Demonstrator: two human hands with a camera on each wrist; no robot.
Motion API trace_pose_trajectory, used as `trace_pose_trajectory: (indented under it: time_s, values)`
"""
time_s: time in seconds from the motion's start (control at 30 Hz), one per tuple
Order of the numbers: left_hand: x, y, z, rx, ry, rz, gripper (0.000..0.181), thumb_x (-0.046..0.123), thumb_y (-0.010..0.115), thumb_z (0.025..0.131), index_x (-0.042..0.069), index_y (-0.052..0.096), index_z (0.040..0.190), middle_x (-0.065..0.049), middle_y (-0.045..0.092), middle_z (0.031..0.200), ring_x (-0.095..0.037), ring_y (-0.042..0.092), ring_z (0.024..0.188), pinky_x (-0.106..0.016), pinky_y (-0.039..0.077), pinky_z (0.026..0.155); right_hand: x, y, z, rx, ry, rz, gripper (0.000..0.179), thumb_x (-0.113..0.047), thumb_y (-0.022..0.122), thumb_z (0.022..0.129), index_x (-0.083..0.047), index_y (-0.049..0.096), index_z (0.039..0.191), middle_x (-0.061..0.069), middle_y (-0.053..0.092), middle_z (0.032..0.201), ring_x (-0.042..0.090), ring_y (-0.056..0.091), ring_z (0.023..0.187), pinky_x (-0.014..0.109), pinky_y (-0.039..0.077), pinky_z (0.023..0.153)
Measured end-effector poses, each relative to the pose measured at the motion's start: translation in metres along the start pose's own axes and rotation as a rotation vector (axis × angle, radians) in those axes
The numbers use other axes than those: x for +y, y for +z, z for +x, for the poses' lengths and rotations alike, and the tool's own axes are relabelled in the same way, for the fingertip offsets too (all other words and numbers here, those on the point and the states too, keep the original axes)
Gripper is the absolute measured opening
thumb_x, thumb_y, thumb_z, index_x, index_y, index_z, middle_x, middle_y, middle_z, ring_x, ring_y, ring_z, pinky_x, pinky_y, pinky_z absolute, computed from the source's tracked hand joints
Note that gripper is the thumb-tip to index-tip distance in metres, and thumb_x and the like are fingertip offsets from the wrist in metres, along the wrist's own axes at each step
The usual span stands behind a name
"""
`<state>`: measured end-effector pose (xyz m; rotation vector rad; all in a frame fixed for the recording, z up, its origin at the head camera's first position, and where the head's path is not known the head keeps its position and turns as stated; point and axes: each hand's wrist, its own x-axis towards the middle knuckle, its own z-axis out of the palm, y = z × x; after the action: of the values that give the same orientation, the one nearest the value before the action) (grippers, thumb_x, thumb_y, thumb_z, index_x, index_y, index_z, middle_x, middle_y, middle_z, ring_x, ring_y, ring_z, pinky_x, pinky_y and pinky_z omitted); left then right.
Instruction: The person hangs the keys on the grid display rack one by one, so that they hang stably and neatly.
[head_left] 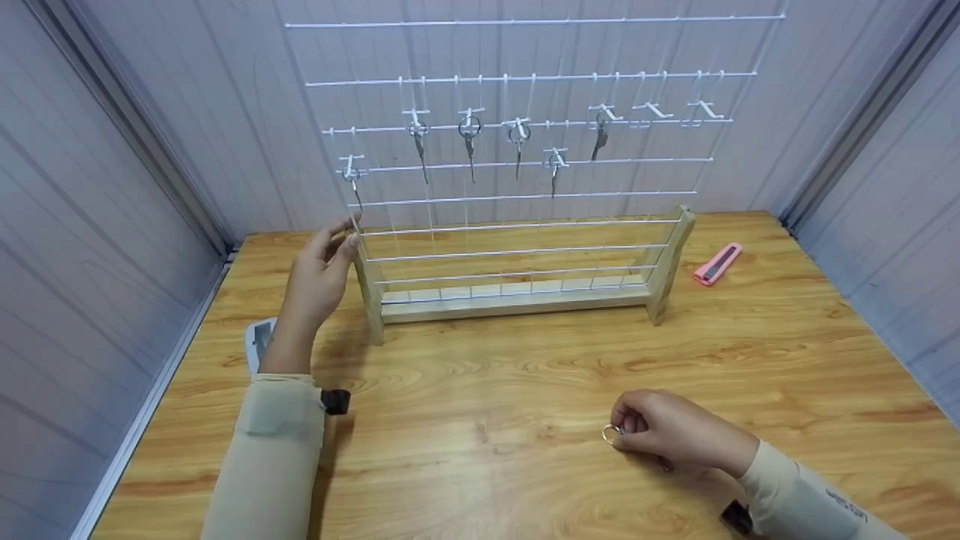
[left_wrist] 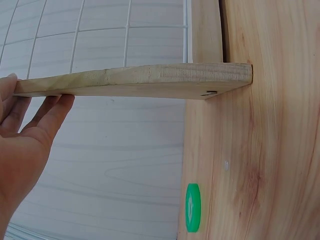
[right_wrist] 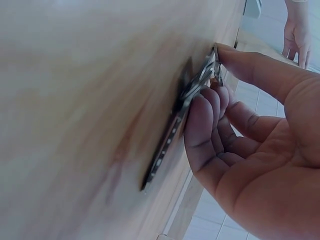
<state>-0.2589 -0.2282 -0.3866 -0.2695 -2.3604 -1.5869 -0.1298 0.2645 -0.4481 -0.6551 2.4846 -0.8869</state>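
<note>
My left hand point(head_left: 319, 277) holds the top of the left wooden side post point(left_wrist: 130, 77) of a white wire rack, thumb on one side and fingers on the other. Low over the table at the front right, my right hand point(head_left: 675, 427) pinches a key by its metal ring point(head_left: 609, 434). The right wrist view shows the notched key blade point(right_wrist: 167, 142) slanting down from the fingertips, close to the wood. Several keys point(head_left: 470, 139) with rings hang from white hooks on the wire grid. Two hooks point(head_left: 654, 110) at the upper right carry no key.
The rack stands on a wooden base point(head_left: 517, 304) at the back of the table. A pink object with a dark inset point(head_left: 718, 264) lies to its right. A grey-white object point(head_left: 259, 341) is partly behind my left forearm. A green disc point(left_wrist: 193, 207) lies near the table's edge.
</note>
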Motion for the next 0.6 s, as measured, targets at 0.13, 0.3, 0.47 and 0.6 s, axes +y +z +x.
trace_pose_trajectory:
  time_s: [0.13,0.3,0.47,0.6]
  values:
    - [0.0008,0.0001,0.0004,-0.004,0.001,-0.008,0.046,0.027,0.053,0.114,0.011,0.054,0.157,-0.008,0.054,0.162,-0.028,0.052,0.151,-0.046,0.049,0.125,-0.0009,0.0009,-0.0012,0.003,0.002,0.008,0.023,-0.029,0.08,0.098,-0.01,0.071,0.105,-0.005,0.068,0.087,-0.001,0.059,0.074,0.02,0.053,0.063]
    - [0.0004,0.0001,0.0012,0.0,0.003,-0.004,0.045,0.026,0.053,0.114,0.011,0.054,0.156,-0.007,0.054,0.162,-0.029,0.053,0.151,-0.044,0.05,0.125,-0.0015,0.0024,-0.0031,0.032,-0.017,-0.005,0.022,-0.029,0.08,0.098,-0.01,0.071,0.104,-0.006,0.068,0.086,-0.002,0.057,0.072,0.019,0.052,0.062]
    - [-0.0001,0.0002,0.0016,0.004,0.008,0.004,0.045,0.026,0.053,0.113,0.011,0.055,0.156,-0.006,0.055,0.161,-0.029,0.054,0.15,-0.044,0.05,0.124,-0.0032,0.0037,-0.0041,0.025,-0.006,0.018,0.02,-0.026,0.079,0.098,-0.009,0.071,0.105,-0.005,0.068,0.084,-0.001,0.057,0.067,0.02,0.052,0.058]
    - [-0.001,0.0005,0.0016,0.004,0.012,0.004,0.045,0.027,0.053,0.113,0.011,0.055,0.156,-0.007,0.055,0.162,-0.03,0.054,0.15,-0.045,0.05,0.125,-0.0046,0.0043,-0.0039,0.017,0.011,0.023,0.018,-0.024,0.078,0.099,-0.009,0.07,0.105,-0.004,0.069,0.086,-0.001,0.058,0.07,0.019,0.052,0.059]
